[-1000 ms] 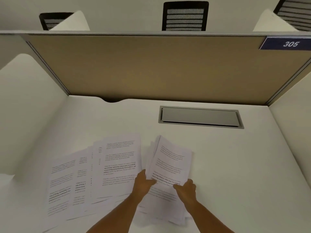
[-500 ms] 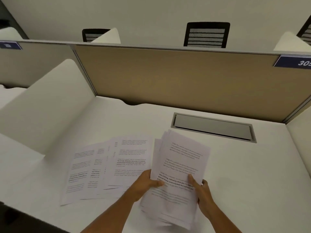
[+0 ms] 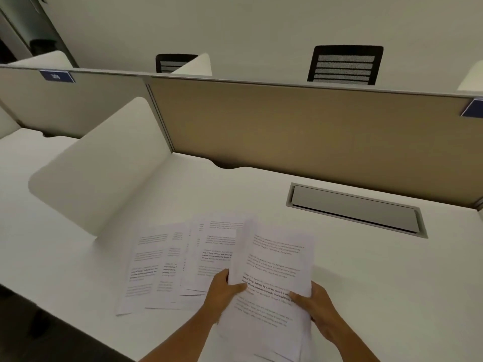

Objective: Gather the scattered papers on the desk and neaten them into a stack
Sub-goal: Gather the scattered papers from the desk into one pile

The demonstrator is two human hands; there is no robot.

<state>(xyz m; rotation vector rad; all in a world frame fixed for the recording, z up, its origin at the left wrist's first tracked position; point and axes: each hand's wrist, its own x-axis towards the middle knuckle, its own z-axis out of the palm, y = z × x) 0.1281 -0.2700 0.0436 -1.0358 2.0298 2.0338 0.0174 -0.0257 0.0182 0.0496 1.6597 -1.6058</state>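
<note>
A bundle of printed white papers [image 3: 274,259] is lifted off the white desk [image 3: 379,270], its far end raised. My left hand [image 3: 224,288] grips the bundle's left edge, thumb on top. My right hand [image 3: 317,307] grips its right edge. Several more printed sheets [image 3: 162,265] lie fanned and overlapping flat on the desk to the left of the held bundle, partly under my left hand.
A white side divider [image 3: 104,165] stands left of the sheets. A tan back panel [image 3: 300,126] closes the desk's far side. A grey cable hatch [image 3: 355,209] is set in the desk at the back right. The desk's front edge [image 3: 65,309] runs near the loose sheets.
Both hands have raised the bundle and squared it more between them. The view has swung to the left, showing the neighbouring desk. The sheets on the left have not moved.
</note>
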